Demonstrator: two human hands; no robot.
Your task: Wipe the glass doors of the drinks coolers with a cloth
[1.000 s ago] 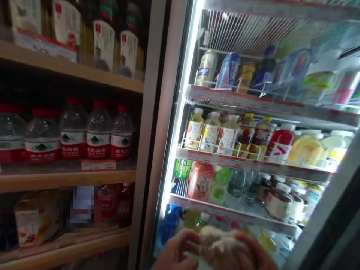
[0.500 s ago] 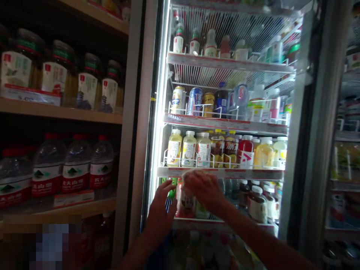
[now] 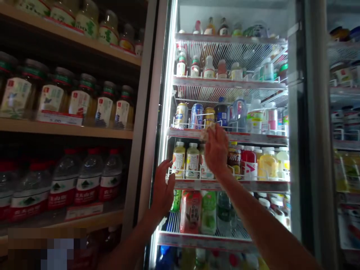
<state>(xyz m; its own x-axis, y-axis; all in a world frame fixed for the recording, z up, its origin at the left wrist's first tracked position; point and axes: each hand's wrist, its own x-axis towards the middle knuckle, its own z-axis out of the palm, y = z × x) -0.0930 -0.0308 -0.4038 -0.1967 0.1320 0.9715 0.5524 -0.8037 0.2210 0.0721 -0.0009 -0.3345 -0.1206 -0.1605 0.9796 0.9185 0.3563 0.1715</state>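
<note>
My right hand (image 3: 217, 152) is raised to the front edge of a cooler shelf (image 3: 253, 138), its fingers closed on a crumpled pale cloth (image 3: 207, 132). The cloth lies at the shelf's label strip, just below a gold can (image 3: 209, 115). Behind my right wrist, part of a row of bottles is hidden. My left hand (image 3: 163, 189) is at the cooler's left side with its fingers apart and nothing in them. Close to its fingertips stands a pale tea bottle (image 3: 178, 159); whether they touch the wire guard in front of it I cannot tell.
The lit cooler has several wire shelves of bottles and cans, with low wire guards (image 3: 236, 125). A red bottle (image 3: 191, 212) stands on a lower shelf. To the left, wooden shelves (image 3: 64, 129) carry jars and large red-capped water bottles (image 3: 87, 180). A vertical frame (image 3: 312, 131) borders the right side.
My right hand has risen with the cloth from the lower shelf edge to the one above. My left hand has gone up slightly. The view has tilted upward.
</note>
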